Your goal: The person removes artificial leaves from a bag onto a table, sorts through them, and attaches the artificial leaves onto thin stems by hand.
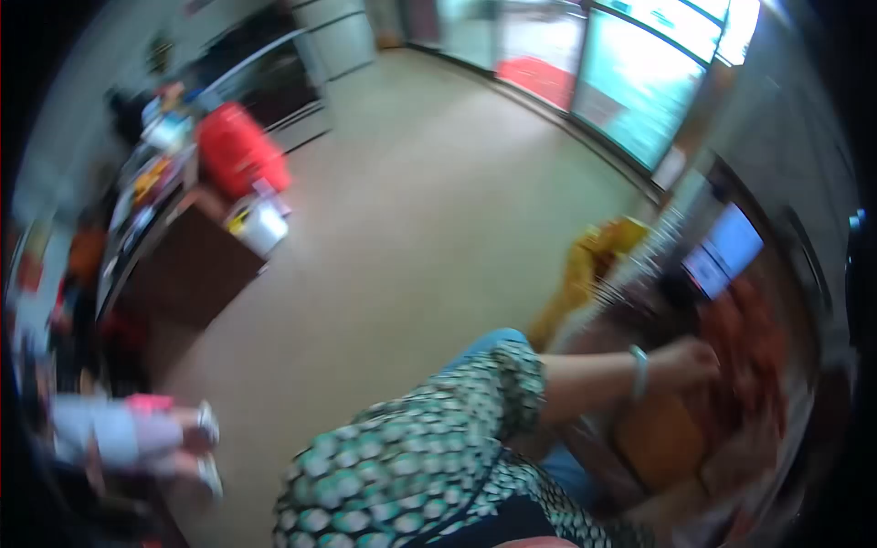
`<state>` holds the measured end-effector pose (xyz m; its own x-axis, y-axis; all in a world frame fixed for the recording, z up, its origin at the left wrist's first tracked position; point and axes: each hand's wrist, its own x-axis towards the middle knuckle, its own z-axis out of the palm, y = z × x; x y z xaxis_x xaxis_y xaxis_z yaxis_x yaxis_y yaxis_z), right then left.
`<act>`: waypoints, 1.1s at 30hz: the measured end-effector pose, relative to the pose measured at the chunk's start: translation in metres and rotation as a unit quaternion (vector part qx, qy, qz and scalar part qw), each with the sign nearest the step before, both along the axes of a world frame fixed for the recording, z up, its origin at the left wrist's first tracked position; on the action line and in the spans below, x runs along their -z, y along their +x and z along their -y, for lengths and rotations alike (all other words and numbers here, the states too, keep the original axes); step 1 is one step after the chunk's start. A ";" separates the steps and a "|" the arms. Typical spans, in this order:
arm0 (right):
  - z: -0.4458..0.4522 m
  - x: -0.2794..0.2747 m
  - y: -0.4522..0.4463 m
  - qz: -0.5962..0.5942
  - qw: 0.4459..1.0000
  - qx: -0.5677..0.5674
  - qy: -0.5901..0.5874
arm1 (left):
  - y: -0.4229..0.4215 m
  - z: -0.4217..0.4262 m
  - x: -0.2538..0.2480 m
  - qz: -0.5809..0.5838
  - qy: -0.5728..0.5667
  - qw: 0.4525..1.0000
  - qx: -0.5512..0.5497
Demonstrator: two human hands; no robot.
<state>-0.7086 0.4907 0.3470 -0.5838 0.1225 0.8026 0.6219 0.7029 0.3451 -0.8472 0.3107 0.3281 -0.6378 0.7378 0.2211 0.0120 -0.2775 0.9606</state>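
Observation:
My left hand (690, 367), with a pale bracelet (639, 373) at the wrist, reaches over a work surface on the right. Its fingers look curled together; blur hides anything in them. Beside it lies a reddish-brown heap (747, 342), too smeared to identify. Below the hand is a flat orange-brown piece (662, 443). Beyond it a phone (728, 251) with a lit screen is propped up. What seems to be my right forearm (665, 511) shows faintly at the lower right, its hand not distinguishable.
A yellow bundle (585, 269) and shiny clear plastic (644, 260) edge the work surface. Across the floor (393, 201) stand a brown cabinet (196, 260), a red object (239, 151) and a white container (265, 226). Another person's legs (187, 438) show at left. Glass doors (639, 87) stand behind.

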 end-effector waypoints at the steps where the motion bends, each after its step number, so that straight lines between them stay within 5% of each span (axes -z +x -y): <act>1: -0.016 0.010 0.005 -0.006 0.998 -0.053 -0.019 | 0.000 0.009 -0.009 0.099 0.012 0.994 0.041; 4: 0.026 -0.028 -0.025 -0.034 0.947 -0.275 -0.163 | -0.016 0.007 -0.016 0.204 -0.003 0.976 0.080; 5: 0.036 -0.034 -0.027 -0.030 0.929 -0.317 -0.189 | -0.010 0.011 -0.028 0.142 -0.028 0.988 0.059; 10: 0.047 0.000 -0.045 0.006 0.878 -0.412 -0.244 | -0.011 0.006 -0.005 0.264 0.002 0.961 0.083; 14: 0.058 0.005 -0.049 0.029 0.815 -0.481 -0.322 | -0.017 0.006 0.004 0.243 -0.027 0.968 0.059; 17: 0.047 -0.009 -0.036 -0.095 0.781 -0.457 -0.414 | -0.019 0.006 0.002 0.203 -0.055 0.977 0.041; 21: 0.017 0.002 -0.035 -0.178 0.803 -0.395 -0.410 | -0.021 0.012 0.001 0.170 -0.068 0.983 0.030; 25: 0.015 0.011 -0.034 -0.148 0.633 -0.385 -0.655 | -0.011 0.004 -0.009 0.174 -0.073 0.981 0.038; 28: 0.013 0.007 -0.035 -0.175 0.626 -0.400 -0.646 | -0.008 -0.001 -0.011 0.146 -0.088 0.982 0.080; 31: 0.000 0.010 -0.030 -0.051 0.789 -0.402 -0.462 | -0.007 0.000 -0.010 0.133 -0.085 0.981 0.115; 33: 0.002 0.017 -0.030 -0.040 0.745 -0.430 -0.508 | -0.003 0.003 -0.009 0.145 -0.082 0.980 0.108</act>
